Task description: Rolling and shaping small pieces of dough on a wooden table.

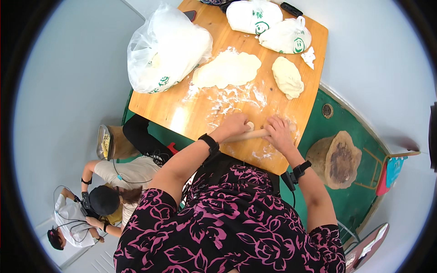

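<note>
At the table's near edge, my left hand (234, 125) is curled with its fingertips closed on a small pale piece of dough (250, 125). My right hand (279, 134) rests over the right end of a wooden rolling pin (251, 134), fingers bent over it. The pin lies just on the near side of the dough piece, its left part running by my left hand. Beyond my hands, a large flattened sheet of dough (227, 70) lies on scattered flour (239, 98). Farther right sits an oval lump of dough (288, 77).
A big white plastic bag (166, 52) covers the wooden table's (152, 103) left side. Two tied white bags (254, 17) and a crumpled tissue (308, 57) lie at the far right. A wood stump (339, 159) stands on the right. Two people (109, 200) are at lower left.
</note>
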Available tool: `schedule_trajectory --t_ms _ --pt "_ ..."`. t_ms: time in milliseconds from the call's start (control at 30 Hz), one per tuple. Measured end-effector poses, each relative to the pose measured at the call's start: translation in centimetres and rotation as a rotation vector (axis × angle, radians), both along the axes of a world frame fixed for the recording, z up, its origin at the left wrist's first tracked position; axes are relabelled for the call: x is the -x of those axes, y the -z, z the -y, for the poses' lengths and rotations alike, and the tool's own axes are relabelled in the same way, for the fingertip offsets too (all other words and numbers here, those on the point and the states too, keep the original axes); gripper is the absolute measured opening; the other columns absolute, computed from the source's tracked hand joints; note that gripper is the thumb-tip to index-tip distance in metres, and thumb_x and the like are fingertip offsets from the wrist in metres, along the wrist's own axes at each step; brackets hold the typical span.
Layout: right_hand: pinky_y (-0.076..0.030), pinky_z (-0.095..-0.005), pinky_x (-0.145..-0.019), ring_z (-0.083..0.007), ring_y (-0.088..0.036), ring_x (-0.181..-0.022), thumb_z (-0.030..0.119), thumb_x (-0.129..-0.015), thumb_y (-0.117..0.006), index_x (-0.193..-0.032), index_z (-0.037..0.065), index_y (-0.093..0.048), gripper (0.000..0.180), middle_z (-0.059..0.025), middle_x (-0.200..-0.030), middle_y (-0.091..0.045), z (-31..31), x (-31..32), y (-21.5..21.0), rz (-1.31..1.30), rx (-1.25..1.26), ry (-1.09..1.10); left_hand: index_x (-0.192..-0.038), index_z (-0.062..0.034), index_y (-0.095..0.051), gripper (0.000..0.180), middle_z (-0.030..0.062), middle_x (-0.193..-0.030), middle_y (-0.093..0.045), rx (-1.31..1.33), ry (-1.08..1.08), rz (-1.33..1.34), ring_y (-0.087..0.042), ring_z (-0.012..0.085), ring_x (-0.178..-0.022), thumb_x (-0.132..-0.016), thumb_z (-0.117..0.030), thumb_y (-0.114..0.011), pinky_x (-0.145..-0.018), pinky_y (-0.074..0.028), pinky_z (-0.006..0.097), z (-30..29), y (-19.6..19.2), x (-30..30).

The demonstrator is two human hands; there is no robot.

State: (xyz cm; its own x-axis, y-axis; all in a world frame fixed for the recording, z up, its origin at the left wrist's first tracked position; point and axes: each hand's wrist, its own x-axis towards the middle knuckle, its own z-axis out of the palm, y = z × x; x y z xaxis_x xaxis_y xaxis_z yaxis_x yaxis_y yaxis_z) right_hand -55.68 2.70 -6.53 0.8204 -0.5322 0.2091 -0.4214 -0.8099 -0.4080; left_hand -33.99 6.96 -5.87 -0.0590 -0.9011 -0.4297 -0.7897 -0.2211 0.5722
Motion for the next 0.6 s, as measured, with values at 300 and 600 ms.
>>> schedule_trajectory --t_ms 300,600 --pt "-0.032 -0.0396 -0.093 -0.0239 -0.045 -0.109 0.022 -0.055 -0.072 -0.09 0.007 -0.052 0.043 -0.0061 -0.104 -0.051 -1.7 1.9 -0.2 -0.019 0.008 0.009 -0.081 0.0 -0.052 0.014 0.0193 -0.111 -0.051 0.465 -0.451 -0.163 -0.05 0.0335 -0.101 -0.077 -0.012 -0.058 -0.082 -0.043 0.037 -1.8 0.7 -6.2" --pt "-0.034 -0.0393 -0.09 -0.025 -0.045 -0.109 0.021 -0.054 -0.073 -0.092 0.008 -0.051 0.046 -0.0057 -0.107 -0.051 -1.5 4.6 -0.1 -0.041 -0.089 0.116 -0.089 -0.0027 -0.052 0.009 0.0116 -0.111 -0.053 0.184 0.018 -0.622 -0.037 0.0242 -0.121 -0.083 -0.009 -0.054 -0.096 -0.031 0.033 -2.1 1.9 -0.6"
